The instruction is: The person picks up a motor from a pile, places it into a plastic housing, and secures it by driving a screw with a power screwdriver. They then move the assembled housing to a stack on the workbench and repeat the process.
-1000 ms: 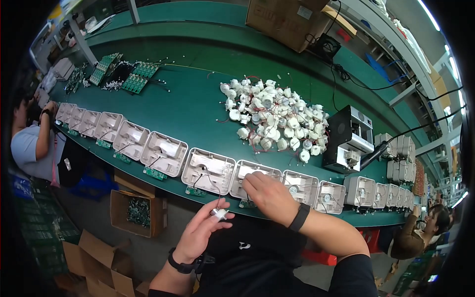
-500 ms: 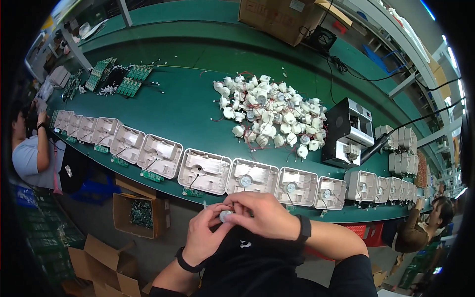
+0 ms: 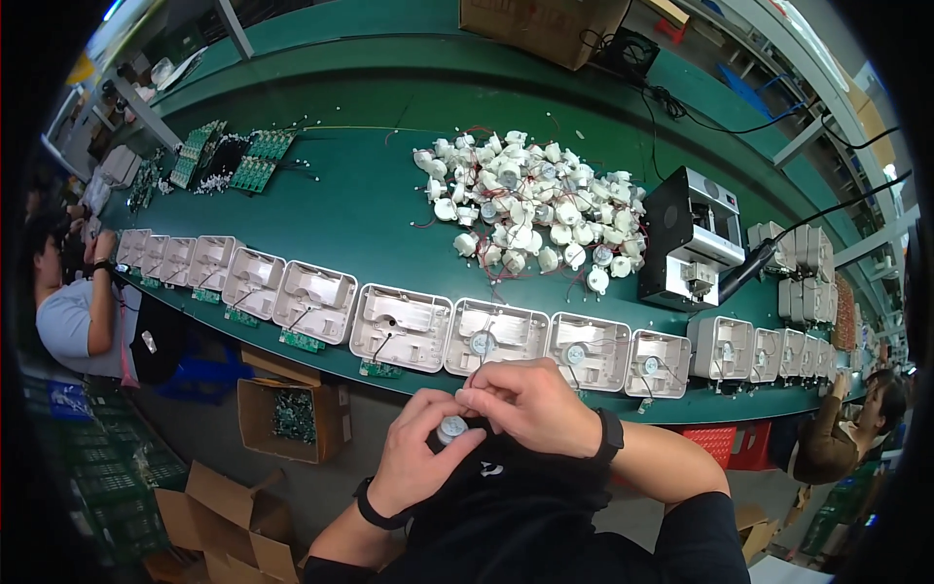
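In front of my body, my left hand [image 3: 413, 453] grips a small round white part [image 3: 451, 428] with a silver-grey face between thumb and fingers. My right hand [image 3: 530, 404] is closed in a pinch just above it, touching the left fingertips. What lies in the pinch is too small to make out. Beyond the hands, a row of white plastic housings [image 3: 401, 329] lines the bench edge. The one just past my hands has a similar round part [image 3: 482, 343] seated in it. Green circuit boards [image 3: 379, 369] hang by wires along the housings' near side.
A heap of white parts with red wires [image 3: 530, 209] covers the middle of the green bench [image 3: 350, 195]. A black and silver machine [image 3: 691, 238] stands right of it. Circuit panels [image 3: 261, 161] lie far left. Co-workers sit at both ends; cardboard boxes [image 3: 292, 419] stand below.
My right hand has drawn slightly up and off the round part, leaving its face more exposed in the left hand. The view has shifted a little.
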